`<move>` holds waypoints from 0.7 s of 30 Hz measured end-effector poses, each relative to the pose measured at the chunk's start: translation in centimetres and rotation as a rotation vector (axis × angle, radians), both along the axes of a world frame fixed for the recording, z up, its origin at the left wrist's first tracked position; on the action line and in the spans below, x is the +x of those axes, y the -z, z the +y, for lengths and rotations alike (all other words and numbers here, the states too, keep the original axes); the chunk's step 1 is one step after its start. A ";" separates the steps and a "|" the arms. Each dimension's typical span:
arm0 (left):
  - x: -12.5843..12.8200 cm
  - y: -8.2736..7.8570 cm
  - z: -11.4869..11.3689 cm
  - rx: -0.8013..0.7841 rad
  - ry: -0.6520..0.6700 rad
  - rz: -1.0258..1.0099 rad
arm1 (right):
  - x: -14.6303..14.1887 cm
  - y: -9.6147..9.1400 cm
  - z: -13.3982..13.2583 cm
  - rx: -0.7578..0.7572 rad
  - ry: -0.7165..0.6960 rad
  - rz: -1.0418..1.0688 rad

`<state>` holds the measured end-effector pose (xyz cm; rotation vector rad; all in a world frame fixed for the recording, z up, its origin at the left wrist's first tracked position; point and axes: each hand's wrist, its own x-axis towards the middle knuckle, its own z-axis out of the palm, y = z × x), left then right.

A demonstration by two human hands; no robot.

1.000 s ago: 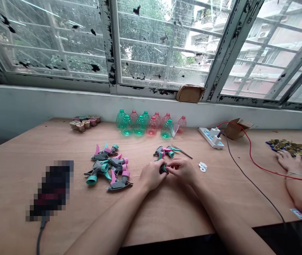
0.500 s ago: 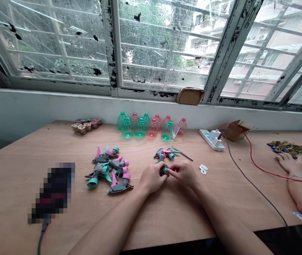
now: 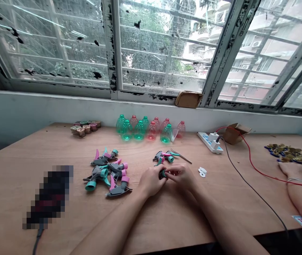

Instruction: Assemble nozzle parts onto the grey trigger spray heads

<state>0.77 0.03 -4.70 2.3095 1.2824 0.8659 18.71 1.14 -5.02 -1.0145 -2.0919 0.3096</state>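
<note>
My left hand is wrapped round a spray trigger head, its dark body mostly hidden and its green collar turned to the right. At that collar, the fingertips of my right hand are pinched together; whatever they grip is too small or hidden to make out. Just beyond my hands lie a few more grey spray trigger heads with pink and green parts, beside a pair of metal tweezers. Small white discs rest right of my right hand. A larger heap of spray trigger heads lies to the left.
Green and red clear bottles stand along the wall. A power strip with plugs and cables sits right of them. Small containers are at back left, a blurred dark device at left. Another person's arm reaches towards gold-coloured pieces.
The view has tilted slightly upward. My hands stay together at the spray trigger head, with only a small shift of the right fingers. The other person's hand has turned or drawn back somewhat.
</note>
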 end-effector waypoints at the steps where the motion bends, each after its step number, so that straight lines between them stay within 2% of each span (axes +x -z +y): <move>1: 0.0 0.0 0.0 -0.004 -0.003 0.001 | 0.0 0.0 0.0 -0.006 -0.003 0.001; 16: 0.1 -0.3 -0.1 -0.027 0.001 0.002 | 0.1 0.1 0.1 -0.040 0.043 -0.011; 19: 0.0 -0.4 0.0 -0.017 0.019 -0.019 | 0.2 0.1 0.1 -0.014 0.022 0.046; 21: 0.0 -0.4 0.0 -0.028 0.022 -0.028 | 0.5 0.0 0.2 0.027 0.082 0.125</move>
